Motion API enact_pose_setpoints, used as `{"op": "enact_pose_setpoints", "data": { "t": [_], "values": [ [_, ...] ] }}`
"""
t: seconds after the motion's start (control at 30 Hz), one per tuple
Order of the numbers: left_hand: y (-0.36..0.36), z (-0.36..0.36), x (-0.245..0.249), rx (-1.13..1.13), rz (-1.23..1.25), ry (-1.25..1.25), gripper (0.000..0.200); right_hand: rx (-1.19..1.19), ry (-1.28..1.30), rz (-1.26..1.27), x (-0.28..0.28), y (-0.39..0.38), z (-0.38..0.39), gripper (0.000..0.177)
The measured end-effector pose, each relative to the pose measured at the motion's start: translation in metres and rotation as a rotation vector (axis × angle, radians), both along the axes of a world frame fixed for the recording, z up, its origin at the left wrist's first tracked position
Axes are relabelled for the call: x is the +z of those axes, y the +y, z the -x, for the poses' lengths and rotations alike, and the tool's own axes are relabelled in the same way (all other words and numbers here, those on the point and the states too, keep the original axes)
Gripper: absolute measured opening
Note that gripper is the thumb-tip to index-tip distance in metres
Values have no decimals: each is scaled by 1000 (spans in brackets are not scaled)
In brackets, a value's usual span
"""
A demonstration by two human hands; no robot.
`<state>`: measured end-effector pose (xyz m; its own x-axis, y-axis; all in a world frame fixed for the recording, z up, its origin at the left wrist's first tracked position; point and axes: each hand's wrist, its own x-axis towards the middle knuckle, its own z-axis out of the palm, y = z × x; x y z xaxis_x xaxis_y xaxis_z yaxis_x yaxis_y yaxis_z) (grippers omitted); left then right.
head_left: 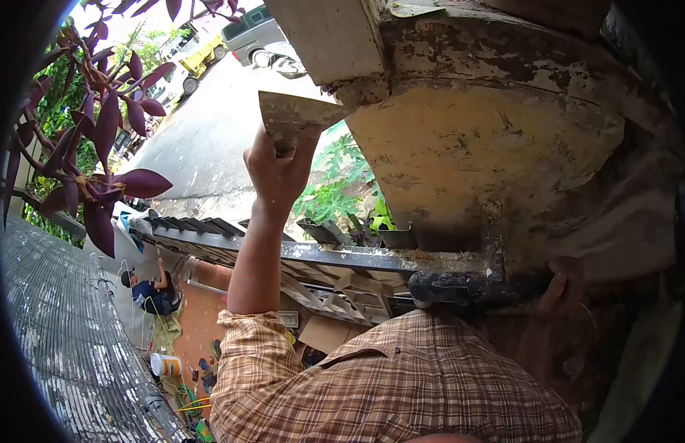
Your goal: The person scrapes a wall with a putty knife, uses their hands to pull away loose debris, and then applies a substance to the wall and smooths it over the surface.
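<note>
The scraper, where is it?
In the head view, upper left of centre: the left hand holds the scraper up, just left of the scuffed yellowish surface.

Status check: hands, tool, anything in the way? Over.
Left hand gripping scraper; right hand at black pipe. Scraper's tip near yellowed wall, contact unclear. Nothing visibly blocking between.

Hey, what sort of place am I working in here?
Probably a property's street front, outdoors: a worn, yellow-painted wall and a black, paint-flecked metal rail are close by, with a grey paved road and a grey-green van beyond.
</note>
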<state>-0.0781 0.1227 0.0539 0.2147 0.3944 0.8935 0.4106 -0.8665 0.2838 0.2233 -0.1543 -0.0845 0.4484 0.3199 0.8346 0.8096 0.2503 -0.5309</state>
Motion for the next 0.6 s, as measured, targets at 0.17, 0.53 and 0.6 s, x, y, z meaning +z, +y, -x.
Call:
{"op": "enact_pose_setpoints", "data": {
  "t": [0.17, 0.53, 0.6],
  "values": [
    [5, -5, 0, -112, 43, -69, 22, -17, -6, -4, 2, 0, 1, 22],
    [-2, -15, -20, -57, 83, -139, 21, 3, 14, 30, -2, -1, 0, 24],
    [-2, -14, -23, -74, 122, -135, 21, -24, -22, 17, -3, 0, 0, 25]
  ]
}}
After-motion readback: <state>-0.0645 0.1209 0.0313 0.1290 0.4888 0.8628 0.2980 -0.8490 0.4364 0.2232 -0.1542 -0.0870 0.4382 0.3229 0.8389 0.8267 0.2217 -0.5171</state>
